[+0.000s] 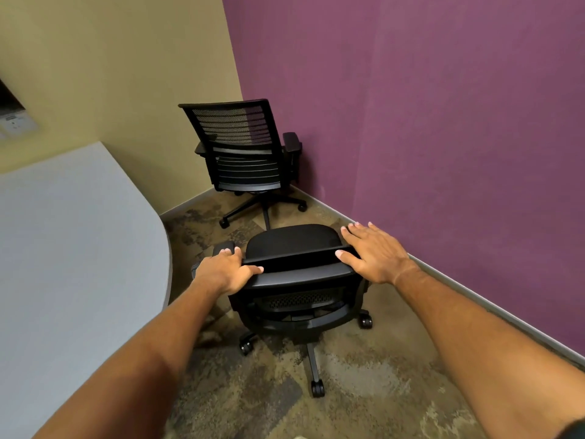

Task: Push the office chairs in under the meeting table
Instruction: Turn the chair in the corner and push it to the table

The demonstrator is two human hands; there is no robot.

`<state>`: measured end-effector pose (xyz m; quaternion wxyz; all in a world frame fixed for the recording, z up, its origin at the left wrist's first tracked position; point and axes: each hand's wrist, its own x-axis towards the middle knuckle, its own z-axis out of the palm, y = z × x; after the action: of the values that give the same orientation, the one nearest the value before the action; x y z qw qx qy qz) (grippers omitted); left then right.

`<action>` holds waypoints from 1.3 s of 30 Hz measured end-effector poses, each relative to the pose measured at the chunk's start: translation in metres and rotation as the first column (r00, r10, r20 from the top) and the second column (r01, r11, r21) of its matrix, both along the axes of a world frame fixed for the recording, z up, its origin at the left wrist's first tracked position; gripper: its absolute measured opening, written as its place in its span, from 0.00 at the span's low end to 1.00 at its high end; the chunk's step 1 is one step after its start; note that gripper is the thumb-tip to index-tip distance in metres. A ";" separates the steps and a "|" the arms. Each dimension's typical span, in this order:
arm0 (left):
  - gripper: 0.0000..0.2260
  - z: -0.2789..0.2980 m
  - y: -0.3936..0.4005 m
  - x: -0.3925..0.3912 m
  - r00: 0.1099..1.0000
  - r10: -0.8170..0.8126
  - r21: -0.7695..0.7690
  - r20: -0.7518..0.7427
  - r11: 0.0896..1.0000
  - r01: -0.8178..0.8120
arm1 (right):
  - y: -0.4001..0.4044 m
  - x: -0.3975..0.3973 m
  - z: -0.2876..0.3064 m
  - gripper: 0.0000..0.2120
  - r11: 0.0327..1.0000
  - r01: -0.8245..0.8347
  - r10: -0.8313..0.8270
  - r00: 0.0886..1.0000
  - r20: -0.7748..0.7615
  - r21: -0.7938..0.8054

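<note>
A black mesh-backed office chair (297, 277) stands on its casters right below me, its back toward me and its seat pointing at the far corner. My left hand (226, 272) grips the left end of the backrest's top edge. My right hand (373, 251) lies over the right end with fingers spread and the thumb on the rim. The grey meeting table (79, 248) fills the left side; the chair stands clear of its curved edge. A second black office chair (247, 153) stands in the far corner, apart from the table.
A purple wall (427, 122) runs close along the right, with a grey baseboard. A beige wall (126, 74) closes the far side. Mottled carpet (364, 391) lies between table and wall. A wall panel (14, 122) sits at the far left.
</note>
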<state>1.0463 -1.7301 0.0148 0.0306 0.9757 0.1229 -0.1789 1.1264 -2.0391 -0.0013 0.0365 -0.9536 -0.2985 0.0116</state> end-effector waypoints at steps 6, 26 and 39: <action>0.40 -0.001 0.002 0.024 0.999 0.038 0.074 -0.020 0.997 -0.037 | 0.015 0.027 0.004 0.31 1.000 -0.004 0.004 0.999 -0.049 0.003; 0.28 0.008 0.006 0.065 0.999 0.050 -0.031 -0.018 0.998 -0.051 | 0.062 0.104 0.005 0.29 0.982 -0.094 0.112 0.988 -0.105 0.164; 0.27 -0.004 -0.022 0.091 0.969 0.247 -0.028 0.001 0.969 -0.247 | 0.055 0.175 0.006 0.29 0.942 -0.265 0.280 0.959 -0.046 0.208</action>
<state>1.1368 -1.7520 0.0107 0.0665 0.9527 0.2407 -0.1732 1.3018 -1.9843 0.0046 0.1413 -0.8935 -0.4257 0.0223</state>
